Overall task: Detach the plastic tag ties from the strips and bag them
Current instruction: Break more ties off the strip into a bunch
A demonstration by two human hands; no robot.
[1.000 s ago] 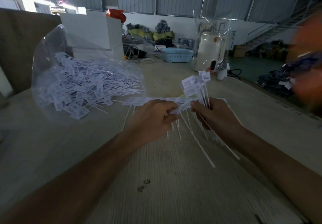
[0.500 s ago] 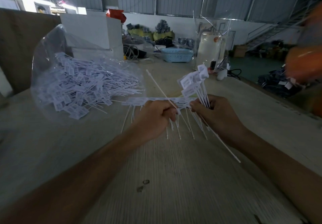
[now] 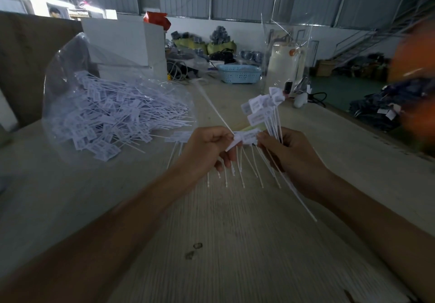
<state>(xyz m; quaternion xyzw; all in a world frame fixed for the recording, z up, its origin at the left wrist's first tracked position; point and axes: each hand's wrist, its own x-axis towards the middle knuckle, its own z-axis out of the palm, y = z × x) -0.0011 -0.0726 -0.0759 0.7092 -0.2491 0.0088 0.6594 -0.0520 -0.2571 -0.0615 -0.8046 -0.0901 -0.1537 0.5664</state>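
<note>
Moved: one tie [image 3: 213, 107] now swings up toward 11 o'clock, twisted off the strip [image 3: 244, 137].
Hands: left hand [image 3: 207, 150] pinches strip; right hand [image 3: 290, 159] clamps loose ties [image 3: 263, 107].
Tip: twist close to the joint.

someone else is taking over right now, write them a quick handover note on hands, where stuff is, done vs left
Left hand: grips the strip, which has ties hanging from it.
Right hand: holds a bundle of detached ties, tags up.
Clear bag: lying on the table to the left, already holding a big heap of ties.
Done: many ties bagged, a handful freed.
Left: pull the remaining ties off the strip, then put the bundle in the bag.
</note>
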